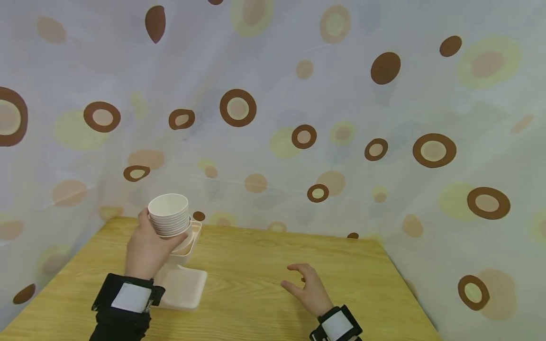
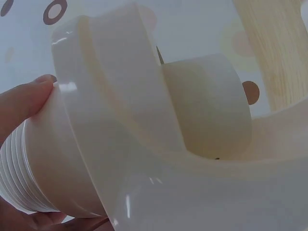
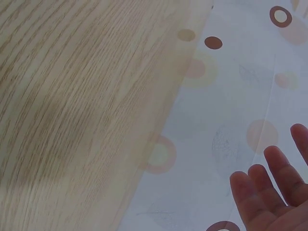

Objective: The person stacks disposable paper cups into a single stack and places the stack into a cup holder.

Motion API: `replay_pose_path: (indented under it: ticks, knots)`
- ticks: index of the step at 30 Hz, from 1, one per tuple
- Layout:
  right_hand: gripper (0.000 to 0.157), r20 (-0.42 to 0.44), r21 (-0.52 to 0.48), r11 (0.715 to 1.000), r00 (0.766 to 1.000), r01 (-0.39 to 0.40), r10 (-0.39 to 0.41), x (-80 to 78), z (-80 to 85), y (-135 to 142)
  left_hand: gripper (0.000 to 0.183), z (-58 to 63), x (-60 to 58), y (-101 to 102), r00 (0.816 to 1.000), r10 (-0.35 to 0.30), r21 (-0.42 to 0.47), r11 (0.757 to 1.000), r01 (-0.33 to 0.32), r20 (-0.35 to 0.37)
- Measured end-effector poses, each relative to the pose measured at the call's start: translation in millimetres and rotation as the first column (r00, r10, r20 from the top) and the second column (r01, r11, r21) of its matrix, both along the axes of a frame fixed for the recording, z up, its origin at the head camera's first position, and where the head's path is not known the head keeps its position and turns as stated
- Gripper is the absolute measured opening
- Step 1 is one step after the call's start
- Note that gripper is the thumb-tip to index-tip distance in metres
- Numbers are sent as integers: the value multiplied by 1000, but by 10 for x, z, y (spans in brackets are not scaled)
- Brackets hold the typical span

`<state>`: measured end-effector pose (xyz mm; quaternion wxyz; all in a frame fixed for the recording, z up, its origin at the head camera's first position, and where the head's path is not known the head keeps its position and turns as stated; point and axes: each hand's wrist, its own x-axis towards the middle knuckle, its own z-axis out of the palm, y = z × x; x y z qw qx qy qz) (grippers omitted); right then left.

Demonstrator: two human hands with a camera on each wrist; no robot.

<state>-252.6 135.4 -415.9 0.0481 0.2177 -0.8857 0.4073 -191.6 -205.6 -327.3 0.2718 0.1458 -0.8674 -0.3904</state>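
A stack of white paper cups (image 1: pixel 168 213) is gripped by my left hand (image 1: pixel 149 251), above the left side of the table. The thumb is on one side of the stack. Just under and behind the cups stands a white plastic holder (image 1: pixel 195 237) with a flat base (image 1: pixel 183 289). In the left wrist view the lower end of the stacked cups (image 2: pixel 53 159) meets the round collar of the holder (image 2: pixel 120 110); how deep it sits is hidden. My right hand (image 1: pixel 311 289) hovers over the table with loosely bent fingers, holding nothing.
The wood-grain table (image 1: pixel 256 284) ends against a white sheet (image 1: pixel 273 156) with brown and yellow spots, which rises behind it and along both sides. Inside the holder, a cream cylinder (image 2: pixel 207 101) shows in the left wrist view.
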Motion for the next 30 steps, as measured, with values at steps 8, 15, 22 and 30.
replay_pose_path:
  ticks: [8, 15, 22, 30]
  knots:
    - [50, -3, 4, 1000, 1000, 6, -6, 11, 3, -20, 99, -6, 23, 69, 998, 55, -15, 998, -56, -22]
    - [51, 8, 9, 1000, 1000, 11, -11, 27, -18, -14, 100, -6, 69, 43, 999, 40, -26, 999, -40, -16]
    - [52, 8, 13, 1000, 1000, 6, -6, 35, -28, -8, 101, 6, 99, 51, 1000, 24, -21, 999, -24, 1]
    - [52, 4, 23, 1000, 1000, 16, -16, 54, -19, 38, 102, 10, 68, 110, 1000, 7, -7, 1000, -7, 2]
